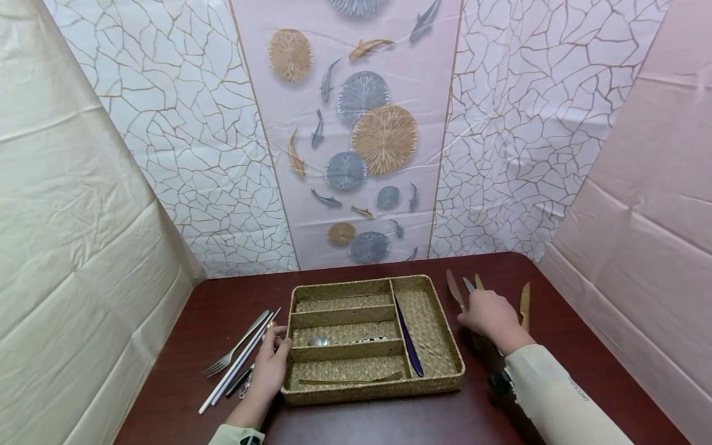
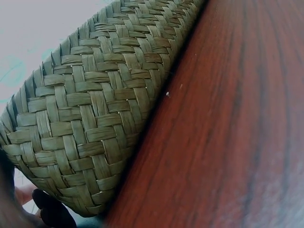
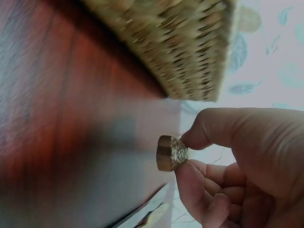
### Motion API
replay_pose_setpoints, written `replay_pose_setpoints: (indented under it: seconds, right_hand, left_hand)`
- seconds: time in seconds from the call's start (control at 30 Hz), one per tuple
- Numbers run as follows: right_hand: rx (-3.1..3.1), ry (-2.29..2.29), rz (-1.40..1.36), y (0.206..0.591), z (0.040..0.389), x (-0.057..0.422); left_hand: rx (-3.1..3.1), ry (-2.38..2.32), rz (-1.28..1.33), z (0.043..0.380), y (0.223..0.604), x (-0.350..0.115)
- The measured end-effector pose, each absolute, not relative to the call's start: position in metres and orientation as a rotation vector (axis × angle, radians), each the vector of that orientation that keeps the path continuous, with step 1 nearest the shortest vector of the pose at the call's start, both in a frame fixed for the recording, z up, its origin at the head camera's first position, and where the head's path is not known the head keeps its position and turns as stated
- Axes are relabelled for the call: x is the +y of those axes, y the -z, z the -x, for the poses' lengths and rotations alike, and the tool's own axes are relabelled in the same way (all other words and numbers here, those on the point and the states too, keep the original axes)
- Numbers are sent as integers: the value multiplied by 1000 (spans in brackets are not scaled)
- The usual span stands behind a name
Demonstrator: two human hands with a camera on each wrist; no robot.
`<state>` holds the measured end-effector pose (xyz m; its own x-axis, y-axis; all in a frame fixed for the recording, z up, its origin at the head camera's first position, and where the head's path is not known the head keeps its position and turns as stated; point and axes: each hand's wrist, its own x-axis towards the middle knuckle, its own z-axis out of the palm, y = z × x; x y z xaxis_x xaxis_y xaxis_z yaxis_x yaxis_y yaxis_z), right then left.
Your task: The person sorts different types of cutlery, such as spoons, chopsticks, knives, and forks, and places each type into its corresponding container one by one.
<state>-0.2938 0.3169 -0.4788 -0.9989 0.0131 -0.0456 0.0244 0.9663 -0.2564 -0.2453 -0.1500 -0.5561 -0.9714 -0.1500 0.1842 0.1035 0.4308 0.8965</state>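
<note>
My left hand (image 1: 269,366) grips the left side of a woven, divided tray (image 1: 371,387), with thumb and fingers at its rim. In the left wrist view the tray's outer wall (image 2: 85,114) fills much of the picture. To the right of the tray, my right hand (image 1: 492,316) pinches a copper-coloured knife (image 1: 453,288) between thumb and fingers; its patterned handle end (image 3: 165,153) faces the right wrist camera. A silver knife (image 1: 469,285) and a gold knife (image 1: 479,282) show just past that hand, partly hidden. Another gold knife (image 1: 525,304) lies farther right.
Inside the tray are a dark purple utensil (image 1: 410,343) in the right compartment, a spoon (image 1: 318,341) in the middle one and thin gold sticks (image 1: 345,382) in the front one. Left of the tray lie a fork (image 1: 220,364) and chopsticks (image 1: 236,366). Fabric walls surround the table.
</note>
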Motion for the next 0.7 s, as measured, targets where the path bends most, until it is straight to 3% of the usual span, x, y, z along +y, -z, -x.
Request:
replay_pose_setpoints:
  seconds: [0.7]
  right_hand:
    - [3174,465,140,457,274,278]
  left_hand:
    - [-2502,1563,-41,244,555,-151]
